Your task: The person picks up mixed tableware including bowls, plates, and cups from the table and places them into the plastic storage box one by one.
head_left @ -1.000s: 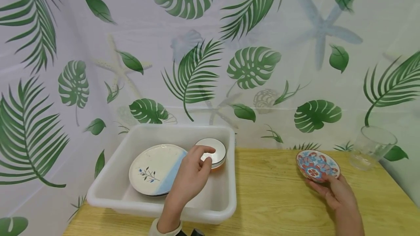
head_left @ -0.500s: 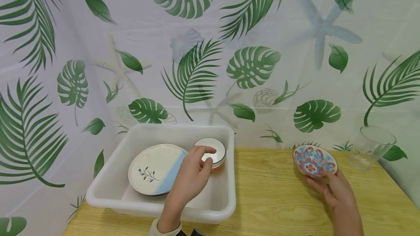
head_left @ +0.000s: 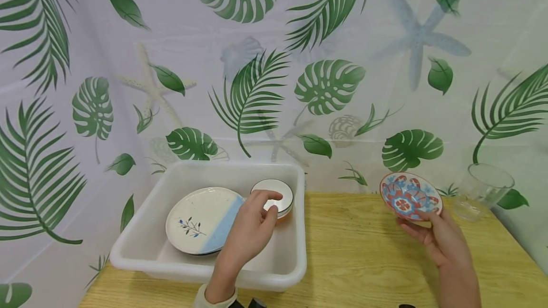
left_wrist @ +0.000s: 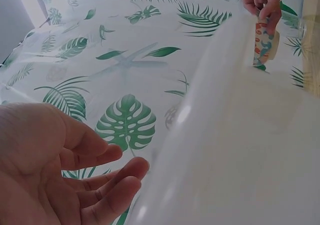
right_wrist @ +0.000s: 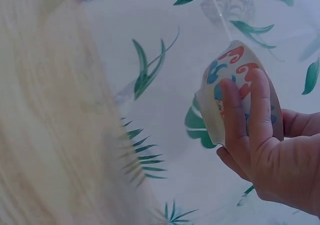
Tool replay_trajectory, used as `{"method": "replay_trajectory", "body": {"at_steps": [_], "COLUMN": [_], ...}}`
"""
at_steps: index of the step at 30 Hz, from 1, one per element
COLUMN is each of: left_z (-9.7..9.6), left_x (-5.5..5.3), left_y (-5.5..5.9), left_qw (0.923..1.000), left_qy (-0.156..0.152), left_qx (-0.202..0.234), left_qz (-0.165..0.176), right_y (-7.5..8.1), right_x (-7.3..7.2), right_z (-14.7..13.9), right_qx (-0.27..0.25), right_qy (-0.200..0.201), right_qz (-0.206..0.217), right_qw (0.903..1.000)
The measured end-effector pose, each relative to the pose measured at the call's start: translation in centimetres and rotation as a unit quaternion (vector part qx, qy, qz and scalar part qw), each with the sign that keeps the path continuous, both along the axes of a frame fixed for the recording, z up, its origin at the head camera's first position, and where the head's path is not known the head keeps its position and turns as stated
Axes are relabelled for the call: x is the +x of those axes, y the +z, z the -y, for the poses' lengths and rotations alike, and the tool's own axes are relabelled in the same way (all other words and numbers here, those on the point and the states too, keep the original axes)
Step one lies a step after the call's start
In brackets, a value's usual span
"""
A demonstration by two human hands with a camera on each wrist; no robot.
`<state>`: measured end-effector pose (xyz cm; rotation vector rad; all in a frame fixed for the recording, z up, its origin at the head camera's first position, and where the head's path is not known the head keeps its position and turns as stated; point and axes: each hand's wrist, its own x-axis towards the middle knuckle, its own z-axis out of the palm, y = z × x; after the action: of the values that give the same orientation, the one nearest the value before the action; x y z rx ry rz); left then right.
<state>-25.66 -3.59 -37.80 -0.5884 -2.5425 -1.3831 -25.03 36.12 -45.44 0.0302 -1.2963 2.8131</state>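
My right hand (head_left: 443, 239) grips a small bowl (head_left: 411, 194) patterned in red and blue, thumb at its rim and fingers beneath, above the right part of the table. In the right wrist view two fingers press along the patterned outside of the bowl (right_wrist: 235, 80). Over the white plastic tub (head_left: 299, 255) hovers my left hand (head_left: 250, 227), its fingers loosely bent with nothing between them, as the left wrist view confirms. Under and beyond it in the tub are an oval plate (head_left: 192, 222) with a blue band and a stack of small bowls (head_left: 274, 189), partly hidden by the fingers.
A clear drinking glass (head_left: 484, 191) stands at the right rear of the wooden table (head_left: 351, 251). Behind everything hangs a white cloth (head_left: 299, 37) printed with green leaves and starfish. The tub's raised rim lies between the two hands.
My right hand has raised the patterned bowl and shifted it slightly left and away from me, tilting its inside more toward the head camera. The left hand has stayed in place.
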Motion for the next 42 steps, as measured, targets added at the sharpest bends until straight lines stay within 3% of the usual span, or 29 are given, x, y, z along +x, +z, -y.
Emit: {"method": "replay_trajectory", "body": {"at_steps": [7, 15, 21, 26, 31, 34, 37, 42], "left_z": [-0.1, -0.1, -0.3, -0.6, -1.0, -1.3, -1.5, -1.7], "left_x": [0.1, 0.2, 0.4, 0.8, 1.1, 1.2, 1.4, 1.5], "left_y": [0.0, 0.1, 0.1, 0.2, 0.4, 0.5, 0.7, 0.7], "left_qw": [1.0, 1.0, 0.9988, 0.9923, 0.978, 0.9645, 0.9482, 0.9118], "left_qy": [-0.004, -0.007, -0.039, -0.089, -0.157, -0.199, -0.243, -0.326], "left_qx": [0.004, 0.006, 0.029, 0.07, 0.105, 0.129, 0.156, 0.204], "left_qz": [-0.002, -0.003, 0.012, 0.049, 0.088, 0.115, 0.132, 0.144], "right_y": [2.3, 4.9, 5.9, 6.2, 6.7, 7.0, 7.1, 7.3], "right_x": [0.6, 1.7, 2.5, 2.9, 3.3, 3.5, 3.7, 4.1], "right_z": [1.0, 3.3, 5.2, 6.6, 7.8, 8.4, 8.9, 9.8], "right_qx": [0.004, 0.034, 0.089, 0.117, 0.128, 0.125, 0.134, 0.18], "right_qy": [0.038, 0.057, 0.063, 0.087, 0.124, 0.15, 0.165, 0.173], "right_qz": [-0.048, -0.066, -0.088, -0.113, -0.127, -0.139, -0.147, -0.136], "right_qw": [0.9981, 0.9956, 0.9901, 0.9828, 0.9758, 0.9709, 0.9659, 0.9586]}}
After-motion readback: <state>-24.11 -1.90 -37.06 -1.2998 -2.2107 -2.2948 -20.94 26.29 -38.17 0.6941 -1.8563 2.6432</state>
